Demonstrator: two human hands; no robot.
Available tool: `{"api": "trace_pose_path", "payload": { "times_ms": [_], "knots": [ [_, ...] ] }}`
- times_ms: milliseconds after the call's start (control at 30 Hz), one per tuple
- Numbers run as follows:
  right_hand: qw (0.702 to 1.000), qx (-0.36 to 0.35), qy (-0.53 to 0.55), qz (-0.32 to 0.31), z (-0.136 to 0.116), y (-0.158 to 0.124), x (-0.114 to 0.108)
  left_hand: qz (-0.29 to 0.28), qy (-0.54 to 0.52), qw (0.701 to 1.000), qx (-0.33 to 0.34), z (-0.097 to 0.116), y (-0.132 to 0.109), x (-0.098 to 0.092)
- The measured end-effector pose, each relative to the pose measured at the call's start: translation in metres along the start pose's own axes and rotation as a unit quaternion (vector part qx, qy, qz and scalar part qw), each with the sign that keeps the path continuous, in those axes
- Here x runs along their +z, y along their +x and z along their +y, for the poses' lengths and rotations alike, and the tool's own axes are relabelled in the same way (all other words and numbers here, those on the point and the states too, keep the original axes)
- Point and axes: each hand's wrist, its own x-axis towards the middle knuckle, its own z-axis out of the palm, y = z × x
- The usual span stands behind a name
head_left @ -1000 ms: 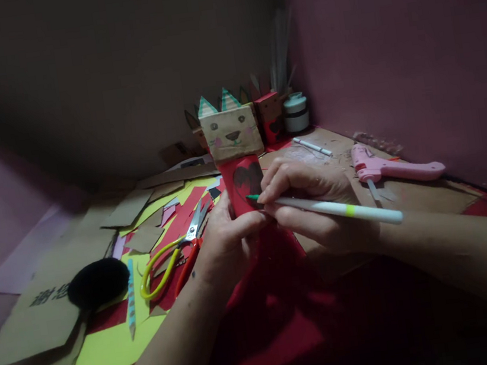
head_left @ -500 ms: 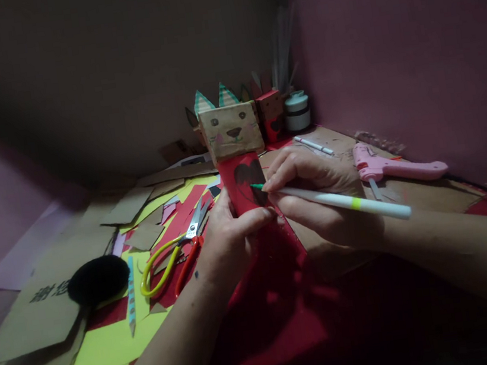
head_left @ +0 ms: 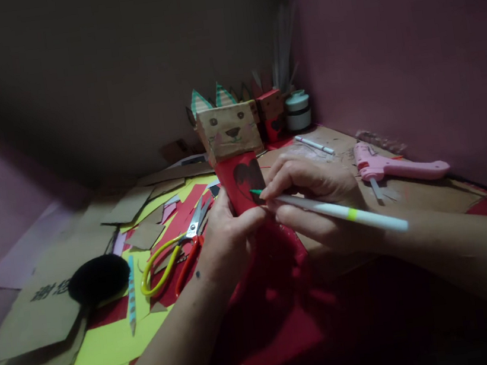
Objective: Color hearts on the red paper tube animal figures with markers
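Observation:
My left hand (head_left: 234,231) is closed around the lower red body of a cardboard cat figure (head_left: 231,133), holding it upright. The figure has a tan box head with drawn eyes, nose and whiskers, and two pointed ears edged in teal. On its red front shows a dark heart (head_left: 248,177), its lower left only partly coloured. My right hand (head_left: 317,196) grips a white marker (head_left: 341,212) with a yellow-green band. The marker's green tip rests at the heart's lower part.
Scissors (head_left: 193,230) with yellow and red handles lie left among paper scraps, beside a patterned pencil (head_left: 131,296) and a black round object (head_left: 99,279). At right are a pink glue gun (head_left: 398,167) and another marker (head_left: 314,145). Behind stand a red figure (head_left: 271,113) and a lidded jar (head_left: 298,110).
The marker tip has moved slightly down and left across the heart, my right hand with it. The figure has shifted slightly left in my left hand.

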Motion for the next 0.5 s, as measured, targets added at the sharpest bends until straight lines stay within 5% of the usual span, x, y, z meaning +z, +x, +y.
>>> {"api": "trace_pose_path", "payload": {
  "times_ms": [500],
  "knots": [
    [0.996,0.046,-0.068,0.032,-0.0085,0.0018,0.0003,0.015,0.016,1.0,-0.004,-0.0012,-0.0005,0.0002]
  ]
}}
